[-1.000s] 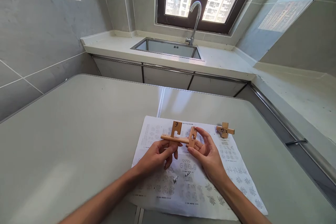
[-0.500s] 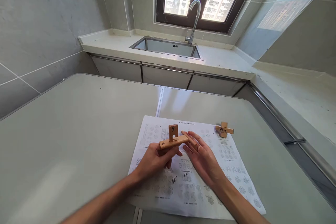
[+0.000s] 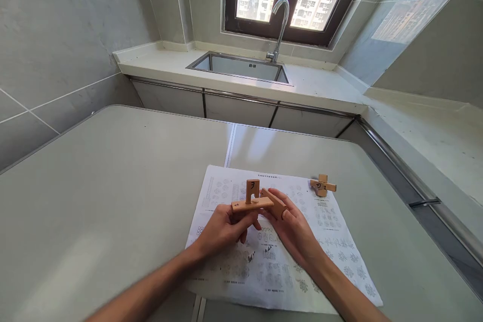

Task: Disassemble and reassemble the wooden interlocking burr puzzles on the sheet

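Observation:
My left hand is closed on a joined pair of wooden puzzle pieces: a flat bar with a notched upright block marked with a black figure. My right hand pinches a third wooden piece and holds it against the right end of the bar. Both hands hover just above a printed instruction sheet lying on the grey table. A small assembled wooden cross rests on the sheet's far right corner, away from both hands.
A counter with a steel sink and a curved tap runs along the far wall under a window. A seam divides the table down the middle. Tiled walls stand at left and right.
My right hand, which lay open half a second ago, has closed on a wooden piece and brought it to the bar's right end. The left hand has kept hold of the bar and block.

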A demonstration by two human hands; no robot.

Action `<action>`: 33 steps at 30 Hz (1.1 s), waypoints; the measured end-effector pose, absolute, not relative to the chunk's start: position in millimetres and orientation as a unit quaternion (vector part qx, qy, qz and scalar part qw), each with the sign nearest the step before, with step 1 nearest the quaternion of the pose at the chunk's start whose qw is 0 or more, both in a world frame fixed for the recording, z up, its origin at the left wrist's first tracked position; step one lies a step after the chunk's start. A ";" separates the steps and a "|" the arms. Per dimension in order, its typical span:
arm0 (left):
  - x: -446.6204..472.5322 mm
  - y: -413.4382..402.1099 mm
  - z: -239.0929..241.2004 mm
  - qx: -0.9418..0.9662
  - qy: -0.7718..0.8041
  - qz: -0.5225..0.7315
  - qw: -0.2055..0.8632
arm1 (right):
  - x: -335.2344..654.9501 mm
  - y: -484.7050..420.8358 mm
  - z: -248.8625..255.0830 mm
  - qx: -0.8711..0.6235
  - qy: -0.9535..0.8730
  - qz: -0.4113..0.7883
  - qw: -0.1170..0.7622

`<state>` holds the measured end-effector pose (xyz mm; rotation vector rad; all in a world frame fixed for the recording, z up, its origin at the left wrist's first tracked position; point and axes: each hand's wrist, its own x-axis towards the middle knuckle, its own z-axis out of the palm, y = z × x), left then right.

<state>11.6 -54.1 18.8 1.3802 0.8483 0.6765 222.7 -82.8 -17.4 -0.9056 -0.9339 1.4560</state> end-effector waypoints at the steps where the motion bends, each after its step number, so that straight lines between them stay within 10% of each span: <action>1: 11.4 -53.9 18.7 0.606 0.374 0.295 0.637 | 224.4 -82.5 -18.1 -0.389 -0.404 0.615 0.554; 33: 11.7 -57.8 10.8 0.739 0.339 0.214 0.542 | 227.3 -84.8 -11.6 -0.413 -0.482 0.563 0.530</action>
